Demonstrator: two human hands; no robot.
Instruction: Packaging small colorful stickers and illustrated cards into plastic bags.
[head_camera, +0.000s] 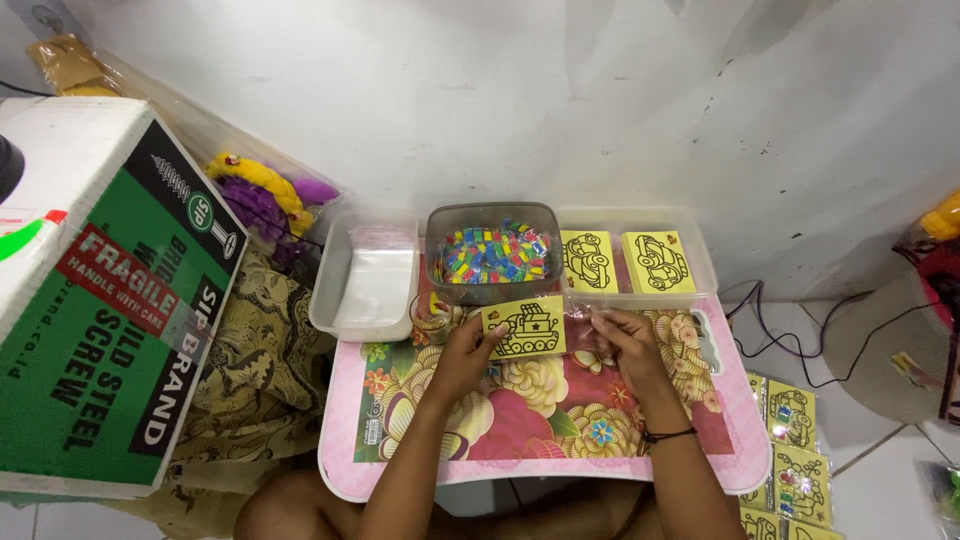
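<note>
Over the floral pink table (560, 440), just before the tub (490, 252) of coloured bits: a yellow card (524, 328), rectangular, printed with a black-outline tank. Pinched at its left edge by the left hand (466, 352). Right hand (626, 345) curled beside its right edge; grip unclear.

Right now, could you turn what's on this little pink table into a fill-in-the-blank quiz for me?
1. The left hand holds a ___ card with a tank outline.
2. The grey tub holds small ___ pieces.
3. The right hand wears a black band on its ___.

Missing words: yellow; multicoloured; wrist.
</note>
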